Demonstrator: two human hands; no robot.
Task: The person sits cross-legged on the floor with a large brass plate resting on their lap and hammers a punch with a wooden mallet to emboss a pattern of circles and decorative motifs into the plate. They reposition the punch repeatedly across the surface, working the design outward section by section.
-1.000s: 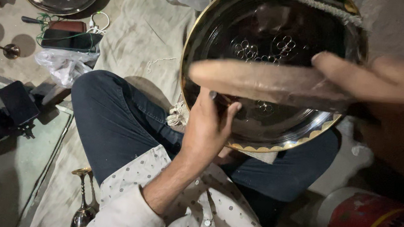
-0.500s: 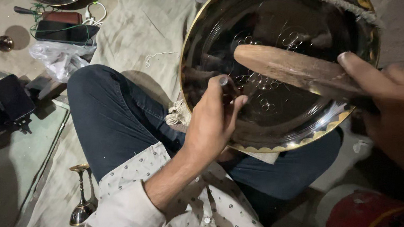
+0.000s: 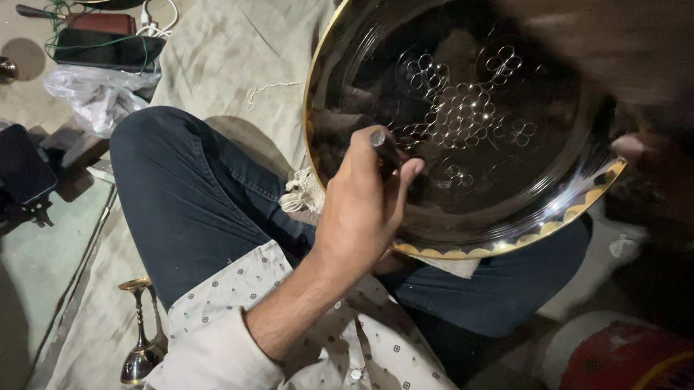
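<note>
My left hand (image 3: 358, 213) has its fingers clamped on a short dark metal punch (image 3: 384, 145), tip set against the large round brass-rimmed tray (image 3: 467, 113) propped on my lap for support, while my right hand (image 3: 686, 162), far right, is blurred, grip indeterminate.

Floor workshop: engraved brass trays (image 3: 466, 122)
</note>
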